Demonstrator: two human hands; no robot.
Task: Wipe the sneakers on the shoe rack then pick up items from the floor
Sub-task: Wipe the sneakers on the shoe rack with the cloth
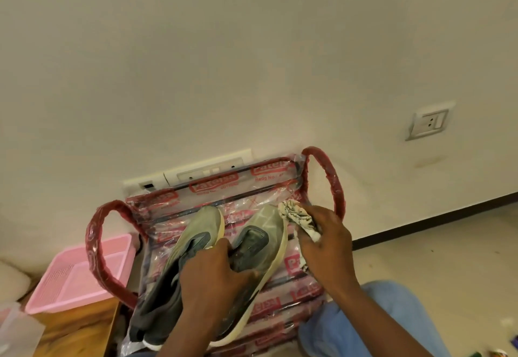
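A pair of worn grey-green mesh sneakers (179, 258) with cream soles lies side by side, toes toward the wall, on top of a red-framed shoe rack (333, 182) wrapped in clear printed plastic. The person's left hand (215, 275) grips the collar of the right-side sneaker (269, 227), its fingers curled over the edge. The right hand (328, 238) holds a crumpled white patterned cloth (297, 216), bunched in its fingers, against that shoe's toe. A pink plastic basket (81, 272) sits just left of the rack, and a blue-clad knee (378, 314) shows at right.
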